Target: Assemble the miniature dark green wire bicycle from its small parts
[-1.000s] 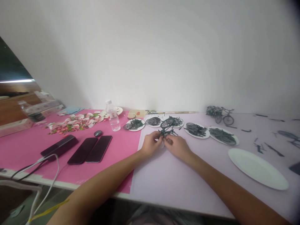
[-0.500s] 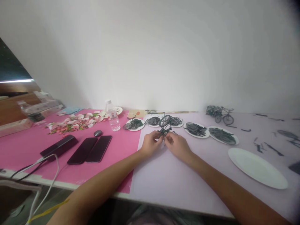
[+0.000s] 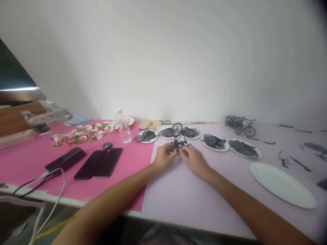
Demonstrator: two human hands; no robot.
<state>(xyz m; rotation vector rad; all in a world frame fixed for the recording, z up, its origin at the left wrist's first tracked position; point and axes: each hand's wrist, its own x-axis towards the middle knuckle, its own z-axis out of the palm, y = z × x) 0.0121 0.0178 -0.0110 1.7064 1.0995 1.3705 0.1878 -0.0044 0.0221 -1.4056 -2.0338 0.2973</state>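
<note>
Both my hands meet above the pale sheet near the middle of the table. My left hand pinches the left side of a dark model bicycle part-assembly. From the right, my right hand grips the same piece with thumb and fingers. One spoked wheel of it points up and away from me; its lower parts are partly hidden by my fingers. Just behind are white plates of dark bicycle parts, one with wheels and frames and another with black pieces.
A whole model bicycle stands at the back right. Loose parts lie beyond a bare white plate. On the pink side are a water bottle, two phones, a mouse and artificial petals.
The model bicycle's raised wheel has tilted slightly left and turned a little in my fingers. Both hands stay in nearly the same place.
</note>
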